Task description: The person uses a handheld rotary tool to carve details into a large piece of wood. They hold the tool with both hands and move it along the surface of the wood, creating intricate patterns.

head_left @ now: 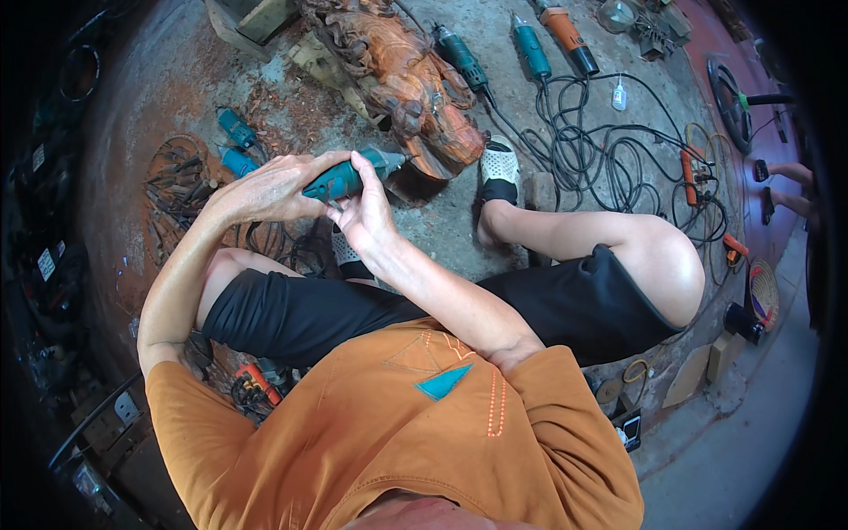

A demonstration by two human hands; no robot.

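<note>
Between my two hands is a teal die grinder [334, 184], its metal nose pointing right toward a reddish-brown wood carving [389, 75]. My left hand [272, 185] wraps around the tool's body from the left. The fingers of my right hand [367, 210] close on it from below, with one finger lying up along its side. The grinder's nose is close to the carving's lower end; whether its bit touches the wood cannot be made out. The rear of the tool is mostly hidden by my hands.
More teal power tools [459, 57] and an orange one [568, 37] lie beyond the carving. Tangled black cables [574, 132] spread to the right, near a small bottle [619, 95]. Hand chisels [177, 185] crowd a round tray at left. Wood chips litter the floor.
</note>
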